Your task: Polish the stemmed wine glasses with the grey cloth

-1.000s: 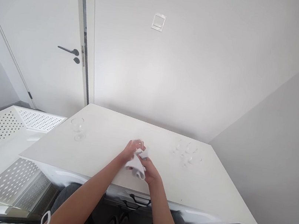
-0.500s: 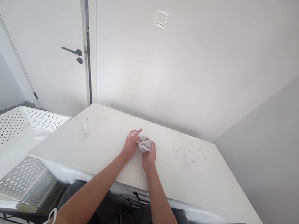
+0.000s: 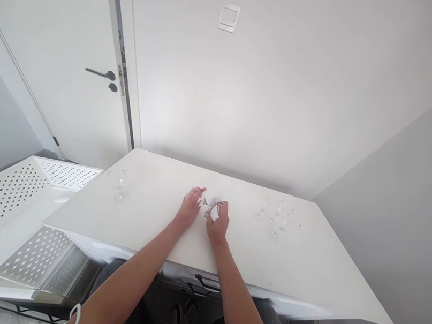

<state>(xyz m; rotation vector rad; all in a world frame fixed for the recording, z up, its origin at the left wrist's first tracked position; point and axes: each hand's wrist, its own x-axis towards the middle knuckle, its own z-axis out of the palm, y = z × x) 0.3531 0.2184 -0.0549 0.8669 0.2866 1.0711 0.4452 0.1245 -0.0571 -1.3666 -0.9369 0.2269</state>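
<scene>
My left hand [image 3: 189, 208] is wrapped round a clear stemmed glass [image 3: 196, 193] over the middle of the white table [image 3: 305, 273]. My right hand [image 3: 218, 221] sits just to its right, closed on a small crumpled white cloth [image 3: 214, 208] that is pressed against the glass. One clear glass [image 3: 117, 184] stands alone at the table's left. Several clear glasses [image 3: 279, 216] stand grouped at the right.
White perforated metal shelves [image 3: 8, 217] lie to the left of the table. A white door with a black handle [image 3: 101, 74] is behind them. Walls close in at the back and the right. A light switch [image 3: 229, 18] is on the back wall.
Both hands moved forward from the table's near edge to its middle. The cloth, hanging loose before, is now bunched small in my right hand against the glass.
</scene>
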